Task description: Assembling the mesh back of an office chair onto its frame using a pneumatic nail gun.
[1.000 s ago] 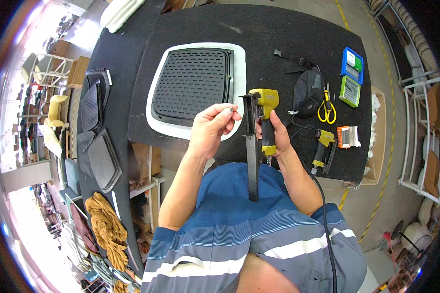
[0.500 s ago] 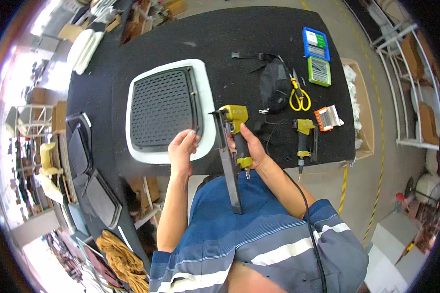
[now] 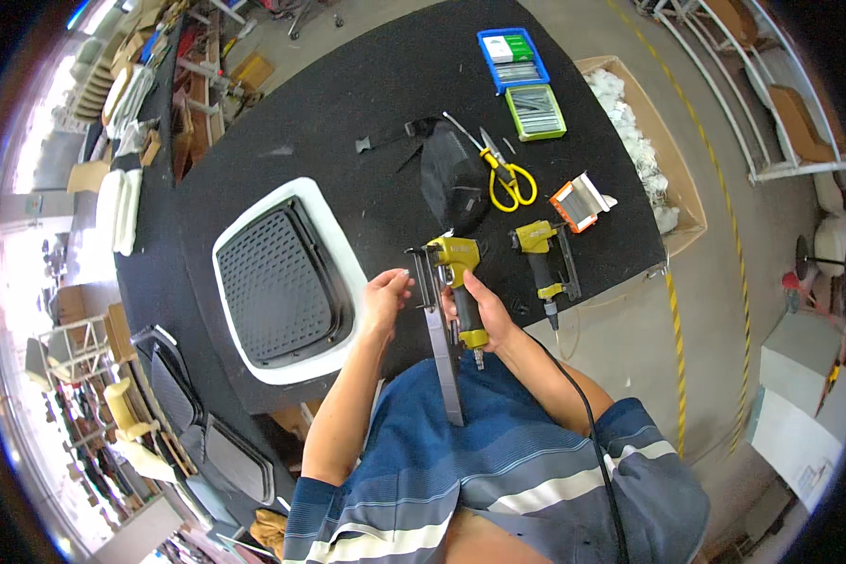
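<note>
My right hand (image 3: 484,315) is wrapped round the black grip of a yellow pneumatic staple gun (image 3: 459,252), held in front of my body at the table's near edge. Its long grey magazine (image 3: 445,371) points down toward my shirt. Close to the left of the gun's nose is my left hand (image 3: 385,296), fingers curled in a pinch; whatever they hold is too small to make out. Beyond that hand lies a black perforated panel (image 3: 280,282) on a white-rimmed pad (image 3: 348,268). Part of the gun's grip is hidden by my right fingers.
On the black table (image 3: 301,113) lie a second yellow staple gun (image 3: 540,249), yellow-handled scissors (image 3: 509,183), a black fabric pouch (image 3: 449,174), an orange box (image 3: 576,202), and blue (image 3: 512,61) and green (image 3: 536,111) trays of staples. A carton (image 3: 681,202) stands beyond the right edge.
My view has turned, so the table's things appear shifted and tilted. My left hand has come closer to the staple gun's nose; the right hand still grips the gun.
</note>
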Demonstrator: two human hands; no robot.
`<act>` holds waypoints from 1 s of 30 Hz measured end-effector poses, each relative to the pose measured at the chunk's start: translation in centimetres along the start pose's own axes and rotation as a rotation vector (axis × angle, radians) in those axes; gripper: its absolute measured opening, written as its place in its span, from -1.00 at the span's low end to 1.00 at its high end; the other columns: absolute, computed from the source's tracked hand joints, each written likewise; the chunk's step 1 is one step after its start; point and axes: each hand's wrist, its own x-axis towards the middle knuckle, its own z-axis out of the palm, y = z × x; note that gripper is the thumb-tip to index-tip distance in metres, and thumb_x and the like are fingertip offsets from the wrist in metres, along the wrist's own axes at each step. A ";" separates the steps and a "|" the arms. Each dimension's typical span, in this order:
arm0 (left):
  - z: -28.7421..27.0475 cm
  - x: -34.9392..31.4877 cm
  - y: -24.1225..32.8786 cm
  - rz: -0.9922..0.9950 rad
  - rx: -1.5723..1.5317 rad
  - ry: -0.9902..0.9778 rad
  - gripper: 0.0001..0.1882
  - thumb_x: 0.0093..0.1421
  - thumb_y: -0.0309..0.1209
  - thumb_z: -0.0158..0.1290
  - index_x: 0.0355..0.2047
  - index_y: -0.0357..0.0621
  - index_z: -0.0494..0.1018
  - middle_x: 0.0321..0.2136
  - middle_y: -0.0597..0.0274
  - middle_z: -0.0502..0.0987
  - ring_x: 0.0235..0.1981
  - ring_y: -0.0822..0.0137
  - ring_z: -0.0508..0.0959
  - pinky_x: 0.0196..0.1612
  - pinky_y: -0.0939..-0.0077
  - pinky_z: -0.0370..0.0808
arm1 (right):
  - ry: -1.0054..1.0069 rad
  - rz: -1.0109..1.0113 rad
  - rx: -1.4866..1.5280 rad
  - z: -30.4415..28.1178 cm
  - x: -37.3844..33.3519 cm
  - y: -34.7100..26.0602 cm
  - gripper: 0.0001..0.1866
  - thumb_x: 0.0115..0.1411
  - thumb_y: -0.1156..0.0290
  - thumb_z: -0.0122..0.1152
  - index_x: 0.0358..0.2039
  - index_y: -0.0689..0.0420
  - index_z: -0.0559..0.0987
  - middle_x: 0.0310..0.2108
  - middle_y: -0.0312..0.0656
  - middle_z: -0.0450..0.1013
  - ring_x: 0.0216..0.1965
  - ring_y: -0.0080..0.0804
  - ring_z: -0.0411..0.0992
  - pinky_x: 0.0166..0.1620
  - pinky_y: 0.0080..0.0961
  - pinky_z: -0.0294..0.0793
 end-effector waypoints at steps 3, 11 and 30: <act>3.0 2.7 3.5 0.107 0.065 -0.068 -0.79 0.22 -0.34 0.08 -0.25 -0.21 0.58 -0.49 0.36 0.57 -0.54 0.58 0.43 -0.49 0.67 0.31 | 0.025 -0.026 0.041 -1.0 -0.2 -1.5 -0.48 0.26 -0.18 0.00 -0.25 0.10 0.44 -0.52 -0.34 0.33 -0.52 -0.58 0.29 -0.45 -0.68 0.32; 9.1 8.7 15.0 0.403 0.059 -0.189 -0.62 0.23 -0.31 0.09 0.02 -0.19 0.43 -0.18 0.24 0.55 -0.26 0.43 0.52 -0.27 0.59 0.39 | 0.084 -0.168 0.026 -1.5 0.4 -4.1 -0.45 0.25 -0.23 -0.03 -0.31 0.09 0.44 -0.53 -0.35 0.32 -0.51 -0.56 0.29 -0.49 -0.66 0.32; 1.8 -5.1 6.2 0.041 -0.358 -0.421 -0.49 0.37 -0.01 -0.18 -0.08 -0.25 0.41 -0.20 0.17 0.52 -0.23 0.34 0.44 -0.10 0.44 0.33 | 0.086 0.034 -0.062 0.2 5.3 -2.9 -0.50 0.27 -0.09 0.08 -0.29 0.19 0.49 -0.47 -0.31 0.44 -0.48 -0.58 0.44 -0.38 -0.63 0.47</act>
